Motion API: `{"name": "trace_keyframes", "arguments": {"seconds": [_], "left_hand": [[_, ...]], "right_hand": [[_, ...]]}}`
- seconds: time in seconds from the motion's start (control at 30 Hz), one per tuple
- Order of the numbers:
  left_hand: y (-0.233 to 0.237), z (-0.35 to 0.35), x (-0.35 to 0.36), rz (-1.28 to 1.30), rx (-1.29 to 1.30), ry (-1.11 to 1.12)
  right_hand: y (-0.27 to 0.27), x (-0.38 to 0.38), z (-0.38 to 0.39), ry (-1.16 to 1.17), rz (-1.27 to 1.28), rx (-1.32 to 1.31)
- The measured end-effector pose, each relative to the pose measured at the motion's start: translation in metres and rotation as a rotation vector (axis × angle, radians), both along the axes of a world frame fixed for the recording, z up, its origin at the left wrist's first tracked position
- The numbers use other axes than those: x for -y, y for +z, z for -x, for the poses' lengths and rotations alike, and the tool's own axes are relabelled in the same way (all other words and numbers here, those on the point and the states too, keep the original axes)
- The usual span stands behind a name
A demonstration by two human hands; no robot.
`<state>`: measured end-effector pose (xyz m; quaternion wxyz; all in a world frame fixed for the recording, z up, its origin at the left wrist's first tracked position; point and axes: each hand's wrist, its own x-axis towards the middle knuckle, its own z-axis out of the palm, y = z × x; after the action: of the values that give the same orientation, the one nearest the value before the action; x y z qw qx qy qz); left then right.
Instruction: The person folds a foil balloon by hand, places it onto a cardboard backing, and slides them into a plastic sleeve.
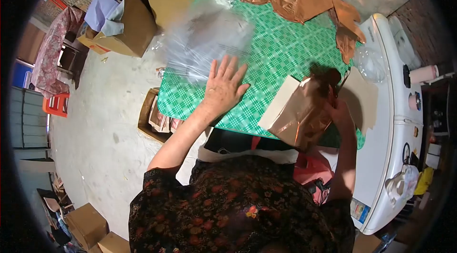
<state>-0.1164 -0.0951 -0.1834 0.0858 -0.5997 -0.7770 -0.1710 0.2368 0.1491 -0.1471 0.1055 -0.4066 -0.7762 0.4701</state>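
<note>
My left hand [225, 84] lies flat with its fingers spread, the fingertips at the near edge of a clear plastic bag [204, 43]. That bag is blurred and spreads over the left side of the green checked tablecloth [266, 53]. My right hand [339, 111] is wrapped round the right side of a shiny copper-coloured foil bag [304, 120] near the table's front edge. A pale card panel [281, 103] shows along the foil bag's left side. Its upper end is dark and crumpled. The fingertips of my right hand are partly hidden.
More copper-coloured foil bags [304, 3] lie heaped at the table's far side. A beige card sheet [364, 98] lies on the right, beside a white fridge [381, 124]. Left of the table stand an open cardboard box [128, 29] and a lower box with packets [145, 122].
</note>
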Motion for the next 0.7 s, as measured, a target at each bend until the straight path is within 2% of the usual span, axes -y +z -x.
{"name": "trace_keyframes", "arguments": {"seconds": [0.13,0.23,0.43,0.53,0.63,0.7], "left_hand": [[-0.004,0.014,-0.003,0.006,-0.002,-0.006],[-0.002,0.036,-0.006,0.014,0.024,0.012],[0.005,0.078,-0.008,0.011,0.091,-0.061],[0.013,0.083,-0.006,-0.035,0.156,-0.087],[0.011,0.105,-0.014,-0.172,0.083,0.015],[0.012,0.111,-0.013,-0.083,0.022,0.053]], "right_hand": [[-0.008,0.0,-0.003,0.007,-0.053,0.139],[0.011,0.018,0.011,-0.01,-0.019,0.111],[0.018,0.033,0.023,-0.084,0.171,-0.127],[0.005,0.013,0.016,0.03,-0.011,0.089],[-0.007,0.01,0.017,0.015,-0.065,0.083],[0.001,0.017,0.023,-0.006,-0.002,0.034]]}}
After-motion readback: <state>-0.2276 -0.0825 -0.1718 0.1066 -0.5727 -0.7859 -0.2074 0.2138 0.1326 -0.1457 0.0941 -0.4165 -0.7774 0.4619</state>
